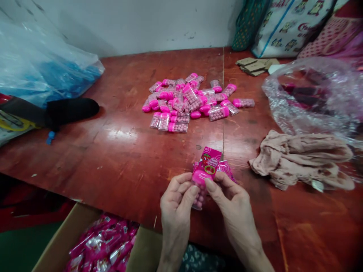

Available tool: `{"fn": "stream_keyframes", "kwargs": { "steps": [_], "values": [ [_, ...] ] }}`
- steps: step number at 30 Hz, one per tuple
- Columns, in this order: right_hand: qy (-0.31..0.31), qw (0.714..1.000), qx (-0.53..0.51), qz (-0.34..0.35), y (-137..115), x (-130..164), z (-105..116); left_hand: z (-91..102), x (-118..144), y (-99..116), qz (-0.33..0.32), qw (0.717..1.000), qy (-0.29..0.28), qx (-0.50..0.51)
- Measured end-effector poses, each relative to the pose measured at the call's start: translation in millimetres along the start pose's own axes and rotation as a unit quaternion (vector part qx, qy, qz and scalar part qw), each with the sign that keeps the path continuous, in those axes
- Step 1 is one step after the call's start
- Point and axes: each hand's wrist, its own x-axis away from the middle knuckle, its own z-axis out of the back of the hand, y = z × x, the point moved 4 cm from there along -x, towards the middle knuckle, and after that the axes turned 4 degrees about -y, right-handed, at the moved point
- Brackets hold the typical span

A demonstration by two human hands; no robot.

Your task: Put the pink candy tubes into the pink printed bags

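Note:
Near the table's front edge, my left hand (179,206) and my right hand (233,200) are closed around one small clear candy box (199,197) with a pink cap and round pink candies inside. A printed pink wrapper (210,158) covers the capped end, its far part standing beyond the box. Both thumbs press on the near face; the other fingers are partly hidden behind. More pink wrappers (226,169) lie on the table just past my right fingers. Farther back is a loose pile of similar pink-capped candy boxes (190,94).
Below the table edge at left, a cardboard box (147,245) holds pink wrapped packs (104,241). Beige cloth sleeves (300,158) and a clear plastic bag (334,113) lie right. A plastic bag with blue contents (53,68) and a black object (73,111) stand left.

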Motion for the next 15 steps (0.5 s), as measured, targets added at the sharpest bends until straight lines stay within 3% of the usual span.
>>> {"fn": "stream_keyframes", "kwargs": {
  "steps": [5, 10, 15],
  "values": [
    [-0.002, 0.995, -0.078, -0.067, -3, -7, 0, -3.8, 4, 6, -0.009, 0.999, -0.006, -0.033],
    [-0.027, 0.996, 0.04, -0.07, -11, -8, 0, -3.5, 4, 6, -0.031, 0.998, 0.004, -0.055],
    [-0.074, 0.994, 0.023, -0.072, -18, -10, 6, -7.4, -1, 0, -0.002, 1.0, -0.014, 0.003]
  ]
}}
